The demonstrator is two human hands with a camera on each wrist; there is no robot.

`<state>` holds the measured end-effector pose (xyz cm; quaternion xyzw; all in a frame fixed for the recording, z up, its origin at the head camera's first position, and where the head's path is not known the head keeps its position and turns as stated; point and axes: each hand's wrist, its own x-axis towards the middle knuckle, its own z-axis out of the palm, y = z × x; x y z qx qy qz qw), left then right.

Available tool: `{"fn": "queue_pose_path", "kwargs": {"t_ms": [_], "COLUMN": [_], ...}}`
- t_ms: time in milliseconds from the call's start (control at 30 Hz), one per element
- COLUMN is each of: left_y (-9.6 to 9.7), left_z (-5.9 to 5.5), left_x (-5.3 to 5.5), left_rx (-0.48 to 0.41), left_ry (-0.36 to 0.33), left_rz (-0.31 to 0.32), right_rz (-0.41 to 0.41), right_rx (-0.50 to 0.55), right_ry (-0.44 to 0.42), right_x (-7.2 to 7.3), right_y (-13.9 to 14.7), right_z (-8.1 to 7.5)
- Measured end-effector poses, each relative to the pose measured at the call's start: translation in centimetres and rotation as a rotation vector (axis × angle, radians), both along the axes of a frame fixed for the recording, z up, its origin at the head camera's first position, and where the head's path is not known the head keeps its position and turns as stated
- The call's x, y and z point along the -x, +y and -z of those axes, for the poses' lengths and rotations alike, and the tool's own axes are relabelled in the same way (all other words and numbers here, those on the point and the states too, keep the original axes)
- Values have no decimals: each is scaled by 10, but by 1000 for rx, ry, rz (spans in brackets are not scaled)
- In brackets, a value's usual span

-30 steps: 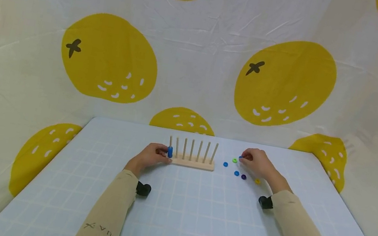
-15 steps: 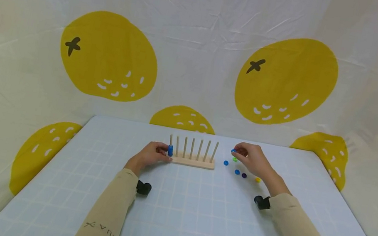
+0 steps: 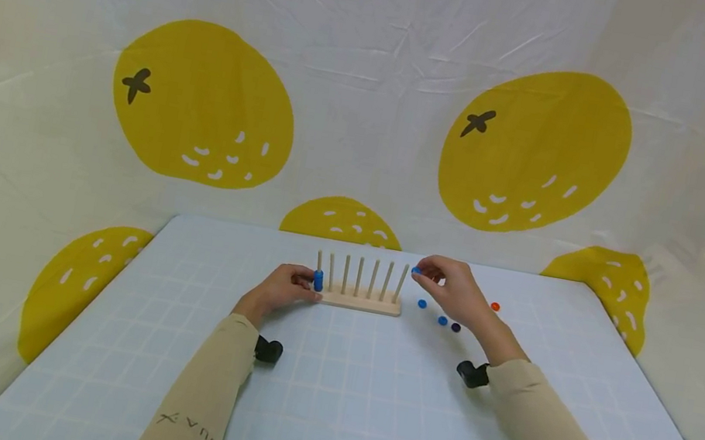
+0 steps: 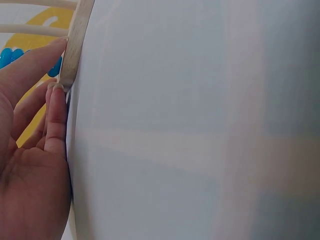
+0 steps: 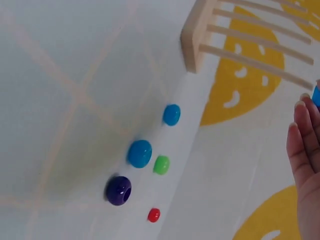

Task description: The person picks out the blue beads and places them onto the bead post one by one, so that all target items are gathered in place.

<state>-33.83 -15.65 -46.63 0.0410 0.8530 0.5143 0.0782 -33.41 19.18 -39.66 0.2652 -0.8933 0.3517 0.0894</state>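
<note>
A wooden peg rack (image 3: 359,303) with several upright pegs stands toward the back of the table. Blue beads (image 3: 318,281) are stacked on its leftmost peg. My left hand (image 3: 284,288) grips the left end of the base; the left wrist view shows thumb and fingertips on the wood (image 4: 76,50). Between thumb and fingers, my right hand (image 3: 453,289) pinches a blue bead (image 3: 417,270), held up just right of the rightmost peg, apart from it. At the right wrist view's edge, that bead (image 5: 316,95) is partly cut off.
Right of the rack lie two loose blue beads (image 3: 422,304), a dark purple bead (image 3: 456,327) and an orange-red bead (image 3: 495,306). A green bead (image 5: 161,165) shows only in the right wrist view. A fruit-print cloth (image 3: 367,136) hangs behind the table.
My right hand has moved left with the blue bead, from above the loose beads to near the rack. Its arm now covers the yellow bead and uncovers the orange-red one. My left hand stays put.
</note>
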Motion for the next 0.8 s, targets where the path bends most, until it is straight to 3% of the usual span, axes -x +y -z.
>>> {"fn": "queue_pose_path", "kwargs": {"t_ms": [433, 800], "left_y": [0, 0], "left_z": [2, 3], "left_x": [2, 2], "left_rx": [-9, -4], "left_ry": [-2, -9], "left_rz": [-8, -15], "right_rz": [-100, -174], "right_rx": [51, 66], "right_ry": [107, 94], "right_x": [-4, 1], "right_y": [-31, -65], "right_z": [-13, -18]}}
